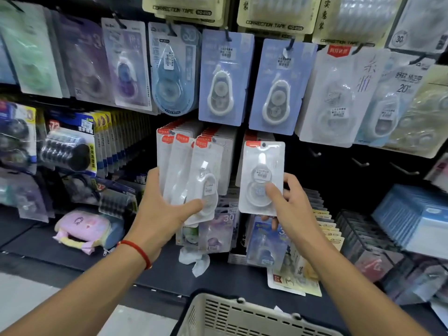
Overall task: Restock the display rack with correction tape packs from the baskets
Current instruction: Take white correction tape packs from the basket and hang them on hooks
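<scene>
Your left hand [167, 209] grips a fanned stack of white packs [191, 175], thumb across the front of the lowest one and fingers curled behind. Keep that fan loose enough that the next pack can slide off without dragging its neighbours.

To the right, your right hand [288, 202] pinches a single pack [261, 178] by its lower half, thumb on the clear blister, the other fingers behind the card. It stands upright in front of the dark rack, its hang hole [264, 144] at the top and unobstructed. Hold low as you do now, so your fingers stay clear of that hole.

Further right, bare hooks [361, 162] jut from the panel below the hanging white packs [339, 98], which appear to be the matching product. I judge the next move is to carry the single pack toward one of those hooks; line the hole up squarely with the tip, then push straight back.

The basket [242, 316] sits below, between your forearms.
</scene>
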`<state>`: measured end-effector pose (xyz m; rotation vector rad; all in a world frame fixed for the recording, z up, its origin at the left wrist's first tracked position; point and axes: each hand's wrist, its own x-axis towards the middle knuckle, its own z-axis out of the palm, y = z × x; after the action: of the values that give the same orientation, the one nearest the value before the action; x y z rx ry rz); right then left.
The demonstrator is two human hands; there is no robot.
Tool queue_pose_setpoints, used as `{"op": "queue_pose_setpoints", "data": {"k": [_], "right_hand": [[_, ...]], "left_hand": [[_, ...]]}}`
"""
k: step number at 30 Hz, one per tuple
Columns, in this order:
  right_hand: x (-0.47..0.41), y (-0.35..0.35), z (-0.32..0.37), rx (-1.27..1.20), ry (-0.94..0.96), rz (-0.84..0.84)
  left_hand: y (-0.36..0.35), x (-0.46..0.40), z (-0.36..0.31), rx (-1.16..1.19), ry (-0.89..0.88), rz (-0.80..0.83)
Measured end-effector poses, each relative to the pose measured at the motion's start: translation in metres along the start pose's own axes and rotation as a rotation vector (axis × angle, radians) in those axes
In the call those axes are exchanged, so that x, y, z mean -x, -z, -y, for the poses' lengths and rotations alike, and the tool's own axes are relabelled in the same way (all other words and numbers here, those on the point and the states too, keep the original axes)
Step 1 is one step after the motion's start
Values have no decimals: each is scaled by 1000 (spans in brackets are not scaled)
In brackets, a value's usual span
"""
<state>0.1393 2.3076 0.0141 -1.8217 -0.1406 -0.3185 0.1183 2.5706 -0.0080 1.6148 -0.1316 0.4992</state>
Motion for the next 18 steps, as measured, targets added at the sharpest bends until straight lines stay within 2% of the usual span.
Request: {"op": "queue_pose_setpoints", "data": {"k": [5, 6, 9, 10, 14, 18], "right_hand": [[4, -6, 4, -59, 15, -94], [5, -6, 5, 9, -3, -109], [7, -5, 3, 513, -58, -134], [9, -7, 4, 545, -35, -113], [22, -24, 10, 161, -25, 199], [30, -31, 9, -10, -12, 213]], "left_hand": [[3, -1, -2, 30, 1, 7], [2, -1, -3, 51, 10, 16], [-4, 4, -7, 137, 72, 45], [-8, 5, -8, 175, 102, 61], [-23, 11, -14, 335, 237, 180], [-31, 13, -19, 429, 300, 254]]}}
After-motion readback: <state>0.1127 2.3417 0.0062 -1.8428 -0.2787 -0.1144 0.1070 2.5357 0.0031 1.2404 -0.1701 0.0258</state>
